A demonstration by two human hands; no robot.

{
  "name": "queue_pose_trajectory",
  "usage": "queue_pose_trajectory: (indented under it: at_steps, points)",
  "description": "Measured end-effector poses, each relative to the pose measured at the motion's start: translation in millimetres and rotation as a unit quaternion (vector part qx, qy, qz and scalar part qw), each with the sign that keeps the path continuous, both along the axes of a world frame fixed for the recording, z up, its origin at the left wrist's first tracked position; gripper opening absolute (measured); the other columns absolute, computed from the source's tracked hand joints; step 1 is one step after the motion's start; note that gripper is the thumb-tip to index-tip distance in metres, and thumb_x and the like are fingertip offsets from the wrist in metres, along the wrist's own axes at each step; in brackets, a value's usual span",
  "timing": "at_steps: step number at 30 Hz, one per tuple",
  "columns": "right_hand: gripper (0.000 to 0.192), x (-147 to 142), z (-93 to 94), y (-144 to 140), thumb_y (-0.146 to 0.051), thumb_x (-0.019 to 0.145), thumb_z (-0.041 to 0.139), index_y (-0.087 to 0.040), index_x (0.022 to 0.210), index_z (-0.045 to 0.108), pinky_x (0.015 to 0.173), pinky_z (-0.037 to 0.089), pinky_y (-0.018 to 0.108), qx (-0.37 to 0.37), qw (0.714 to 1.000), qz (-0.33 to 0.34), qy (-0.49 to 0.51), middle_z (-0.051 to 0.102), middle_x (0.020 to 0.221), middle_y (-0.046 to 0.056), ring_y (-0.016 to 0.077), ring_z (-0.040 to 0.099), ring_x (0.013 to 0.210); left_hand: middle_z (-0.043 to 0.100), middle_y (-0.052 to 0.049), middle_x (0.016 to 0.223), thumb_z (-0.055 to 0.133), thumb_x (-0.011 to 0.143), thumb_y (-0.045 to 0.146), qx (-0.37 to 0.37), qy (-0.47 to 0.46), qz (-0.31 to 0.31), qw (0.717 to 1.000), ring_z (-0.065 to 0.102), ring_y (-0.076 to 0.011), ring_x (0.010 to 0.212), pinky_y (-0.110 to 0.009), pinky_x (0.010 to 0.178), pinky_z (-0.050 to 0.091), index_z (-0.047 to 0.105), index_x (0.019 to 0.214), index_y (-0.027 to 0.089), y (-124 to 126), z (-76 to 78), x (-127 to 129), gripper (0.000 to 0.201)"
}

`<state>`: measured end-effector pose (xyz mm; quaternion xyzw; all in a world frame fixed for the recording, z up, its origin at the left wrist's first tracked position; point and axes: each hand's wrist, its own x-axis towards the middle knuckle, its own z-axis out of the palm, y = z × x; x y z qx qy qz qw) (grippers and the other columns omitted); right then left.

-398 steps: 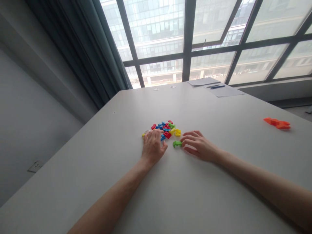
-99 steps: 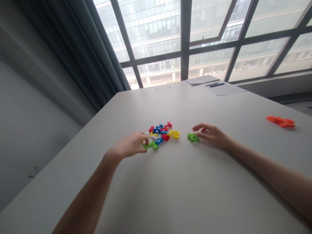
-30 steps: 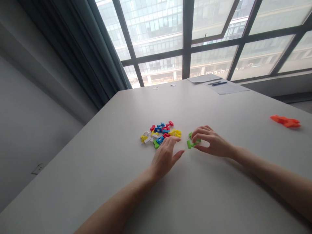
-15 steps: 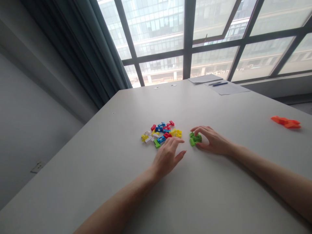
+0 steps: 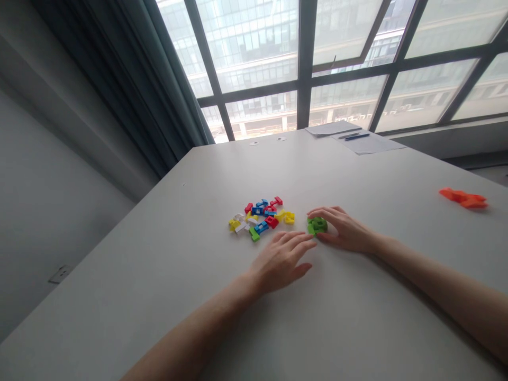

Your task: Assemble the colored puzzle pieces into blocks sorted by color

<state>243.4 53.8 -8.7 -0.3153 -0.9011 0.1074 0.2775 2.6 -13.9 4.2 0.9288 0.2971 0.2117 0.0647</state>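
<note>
- Head view: the right hand [image 5: 346, 231] rests on the white table [image 5: 357, 317], fingers curled over a small clump of green pieces [image 5: 317, 225]. The fingertips touch it, but whether they pinch it or only cover it is hard to tell, and part of the clump is hidden under them.
- The left hand [image 5: 283, 259] lies flat, palm down, fingers spread and holding nothing, just beside the green pieces and near the loose pile.
- That pile of coloured pieces [image 5: 260, 217], in red, blue, yellow, white and one green, sits just left of the right hand; single shapes are too small to make out.
- Well apart, near the right edge, lie orange pieces [image 5: 463, 198].
- At the far end, papers [image 5: 357, 138] carry a pen [image 5: 356, 136].
- Both forearms are cut off by the frame.
</note>
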Motion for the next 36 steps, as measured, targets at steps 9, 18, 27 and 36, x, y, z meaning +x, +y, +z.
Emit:
queue_pose_trajectory:
  at_steps: [9, 18, 27, 36]
  points:
    - [0.047, 8.4, 5.3, 4.1, -0.031, 0.081, 0.062, -0.026, 0.127, 0.055, 0.101, 0.045, 0.044, -0.071, 0.996, 0.021, 0.046, 0.062, 0.128, 0.009, 0.0264, 0.057, 0.119, 0.051, -0.015, 0.141, 0.056, 0.09, 0.035, -0.047, 0.025, 0.014, 0.998, 0.043, -0.0264, 0.135, -0.048, 0.109, 0.036, 0.043, 0.131, 0.019, 0.8, 1.6, -0.3, 0.046]
    - [0.032, 13.7, 7.7, 8.8, -0.039, 0.088, 0.055, -0.021, 0.113, 0.062, 0.091, 0.051, 0.04, -0.212, 0.971, 0.005, 0.106, 0.069, 0.114, 0.009, 0.024, 0.063, 0.107, 0.05, -0.015, 0.142, 0.057, 0.09, 0.035, -0.072, 0.033, 0.015, 0.997, 0.041, -0.0265, 0.137, -0.048, 0.11, 0.034, 0.043, 0.131, 0.019, 0.0, 3.8, 0.6, 0.046]
    - [0.036, 12.8, 8.1, 9.1, -0.046, 0.088, 0.057, -0.021, 0.113, 0.063, 0.092, 0.051, 0.039, -0.207, 0.973, 0.006, 0.102, 0.069, 0.113, 0.009, 0.0239, 0.063, 0.105, 0.051, -0.014, 0.141, 0.056, 0.091, 0.036, -0.055, 0.025, 0.007, 0.998, 0.043, -0.0261, 0.136, -0.048, 0.11, 0.034, 0.044, 0.132, 0.02, 0.4, 1.2, -0.4, 0.045]
    - [0.031, 10.9, 8.8, 8.0, -0.04, 0.087, 0.058, -0.021, 0.111, 0.063, 0.089, 0.051, 0.038, -0.198, 0.975, 0.007, 0.103, 0.069, 0.11, 0.009, 0.0235, 0.064, 0.102, 0.052, -0.014, 0.14, 0.056, 0.091, 0.034, -0.052, 0.022, 0.007, 0.998, 0.045, -0.0255, 0.134, -0.046, 0.11, 0.035, 0.046, 0.13, 0.018, 0.6, 2.1, -0.1, 0.043]
